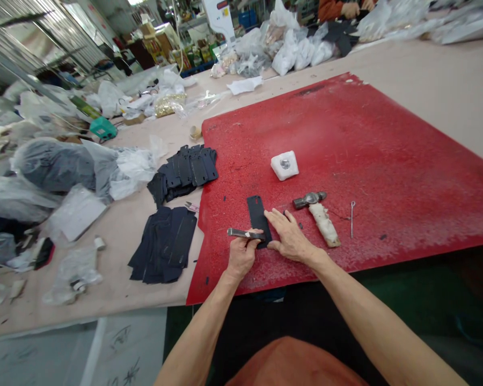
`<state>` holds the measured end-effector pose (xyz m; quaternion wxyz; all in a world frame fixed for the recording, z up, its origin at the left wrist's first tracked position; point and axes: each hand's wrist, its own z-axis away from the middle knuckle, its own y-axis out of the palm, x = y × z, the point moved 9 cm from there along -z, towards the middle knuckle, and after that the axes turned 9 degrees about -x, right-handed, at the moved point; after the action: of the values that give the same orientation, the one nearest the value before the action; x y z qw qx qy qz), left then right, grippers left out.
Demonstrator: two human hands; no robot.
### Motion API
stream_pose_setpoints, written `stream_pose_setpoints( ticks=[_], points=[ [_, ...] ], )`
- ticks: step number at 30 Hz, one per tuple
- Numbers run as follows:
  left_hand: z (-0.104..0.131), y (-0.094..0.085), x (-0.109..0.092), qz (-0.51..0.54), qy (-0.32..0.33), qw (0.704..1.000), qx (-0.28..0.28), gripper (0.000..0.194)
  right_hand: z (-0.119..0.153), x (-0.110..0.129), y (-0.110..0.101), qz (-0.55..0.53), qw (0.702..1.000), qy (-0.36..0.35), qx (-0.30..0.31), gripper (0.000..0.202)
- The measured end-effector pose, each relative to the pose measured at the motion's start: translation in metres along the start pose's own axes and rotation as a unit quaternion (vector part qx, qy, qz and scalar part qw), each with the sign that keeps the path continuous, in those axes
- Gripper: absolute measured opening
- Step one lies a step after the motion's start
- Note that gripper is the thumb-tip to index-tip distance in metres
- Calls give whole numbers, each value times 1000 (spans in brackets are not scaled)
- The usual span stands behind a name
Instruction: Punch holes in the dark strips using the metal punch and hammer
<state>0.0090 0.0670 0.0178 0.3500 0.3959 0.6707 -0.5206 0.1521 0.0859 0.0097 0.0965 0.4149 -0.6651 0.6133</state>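
Note:
My left hand (242,256) is closed round a dark metal tool (241,233), whose far end lies over the lower part of a black piece (256,210). That piece lies flat on the red mat (338,128). My right hand (290,236) is spread, its fingertips at the right edge of the black piece. Right of it lies a hammer (324,222) with a wrapped handle, then a thin metal pin with a looped end (351,219). A white block (285,165) sits farther back on the mat.
Left of the mat are two piles of black pieces (187,171), (163,246) with small scissors (192,207) between them. Plastic bags (132,169) crowd the table's left side. Across the table, another person's hands (351,9) are beside more bags.

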Motion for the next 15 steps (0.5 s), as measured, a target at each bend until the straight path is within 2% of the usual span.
stream_pose_setpoints(
  ticks=[15],
  points=[
    [1, 2, 1, -33, 27, 999, -3, 20, -2, 2, -2, 4, 1000, 10, 6, 82]
  ],
)
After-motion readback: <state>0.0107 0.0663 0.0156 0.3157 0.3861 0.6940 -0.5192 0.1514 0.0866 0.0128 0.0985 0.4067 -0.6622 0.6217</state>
